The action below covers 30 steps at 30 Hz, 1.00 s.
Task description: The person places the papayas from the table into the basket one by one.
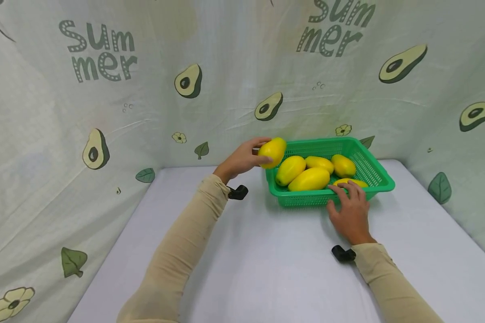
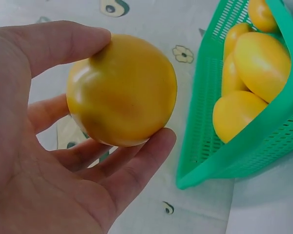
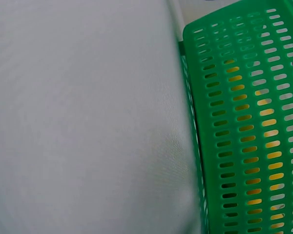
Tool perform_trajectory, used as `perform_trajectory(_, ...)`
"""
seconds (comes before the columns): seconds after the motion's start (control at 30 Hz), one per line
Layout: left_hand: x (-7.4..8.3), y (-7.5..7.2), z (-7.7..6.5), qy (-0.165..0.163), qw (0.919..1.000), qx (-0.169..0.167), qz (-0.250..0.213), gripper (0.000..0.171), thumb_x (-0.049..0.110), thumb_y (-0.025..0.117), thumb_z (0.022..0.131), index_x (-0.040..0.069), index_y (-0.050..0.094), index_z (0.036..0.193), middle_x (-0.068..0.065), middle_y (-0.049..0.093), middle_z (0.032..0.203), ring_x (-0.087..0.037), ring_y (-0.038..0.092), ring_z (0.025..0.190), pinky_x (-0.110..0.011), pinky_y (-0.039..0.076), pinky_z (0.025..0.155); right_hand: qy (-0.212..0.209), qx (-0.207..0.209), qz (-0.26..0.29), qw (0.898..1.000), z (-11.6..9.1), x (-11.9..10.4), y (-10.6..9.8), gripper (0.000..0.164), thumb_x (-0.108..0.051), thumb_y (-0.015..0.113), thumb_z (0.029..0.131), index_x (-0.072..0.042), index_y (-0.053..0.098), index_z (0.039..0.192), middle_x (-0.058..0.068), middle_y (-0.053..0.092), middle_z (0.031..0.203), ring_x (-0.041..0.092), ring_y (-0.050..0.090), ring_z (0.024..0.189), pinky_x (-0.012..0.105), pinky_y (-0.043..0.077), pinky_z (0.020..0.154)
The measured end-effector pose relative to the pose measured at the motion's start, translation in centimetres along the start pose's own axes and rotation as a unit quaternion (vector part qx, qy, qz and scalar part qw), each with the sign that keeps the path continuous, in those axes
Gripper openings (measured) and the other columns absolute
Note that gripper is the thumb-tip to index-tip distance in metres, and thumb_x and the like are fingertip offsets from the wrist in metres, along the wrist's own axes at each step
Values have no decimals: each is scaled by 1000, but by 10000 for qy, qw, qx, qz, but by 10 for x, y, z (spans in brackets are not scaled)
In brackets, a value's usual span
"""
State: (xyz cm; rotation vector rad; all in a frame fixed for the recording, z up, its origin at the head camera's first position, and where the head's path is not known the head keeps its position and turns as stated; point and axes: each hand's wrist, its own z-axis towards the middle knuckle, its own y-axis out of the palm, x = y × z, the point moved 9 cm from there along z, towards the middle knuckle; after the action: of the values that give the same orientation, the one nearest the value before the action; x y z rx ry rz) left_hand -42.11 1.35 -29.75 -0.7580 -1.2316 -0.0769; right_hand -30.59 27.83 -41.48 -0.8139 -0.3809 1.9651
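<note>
My left hand (image 1: 242, 158) grips a yellow mango (image 1: 272, 153) between thumb and fingers, raised by the left end of a green plastic basket (image 1: 303, 200). From the left wrist view, the thumb lies along one side of this fruit and the fingertips support the other. Several more mangoes (image 1: 309, 179) lie inside the basket. At the basket's front rim rests my right hand (image 1: 352, 215), its relaxed fingers reaching over the rim and its thumb outside, near the front wall. The right wrist view shows the slotted basket wall (image 3: 249, 122) but not the hand.
The basket stands toward the back of a table with a pale cloth (image 1: 266, 269). Behind and beside the table hangs a light curtain (image 1: 226, 45) printed with avocados, leaves and lettering. A small black device (image 1: 343, 254) sits at each wrist.
</note>
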Motion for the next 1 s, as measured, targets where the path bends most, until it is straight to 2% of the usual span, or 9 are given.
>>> perform_trajectory(0.27,6,14,6,10,9983,-61,575,66,30,72,91,21,45,151,-5,45,148,-26,52,124,-37,51,96,16,-13,34,10000,-1,1,0,37,-10,65,87,-9,65,124,21,51,128,43,32,137,72,31,85)
perform_trajectory(0.47,3,22,13,-149,9957,-85,912,65,31,72,92,22,45,150,-4,44,148,-27,49,126,-40,49,100,3,-22,54,10000,-1,2,0,38,-9,66,87,-10,64,124,20,51,128,44,32,137,72,31,86)
perform_trajectory(0.67,2,28,15,-261,9937,-120,1081,65,32,72,92,24,45,150,-3,43,149,-27,47,128,-41,47,101,20,-50,64,10000,-1,1,-1,38,-10,65,87,-9,64,124,20,51,128,43,32,137,72,31,87)
perform_trajectory(1.0,2,35,18,-125,9938,-164,1093,63,29,73,92,21,47,149,-4,45,149,-27,49,126,-38,48,99,32,-60,44,10000,0,1,-2,38,-10,66,87,-10,64,125,20,50,129,43,32,137,73,31,89)
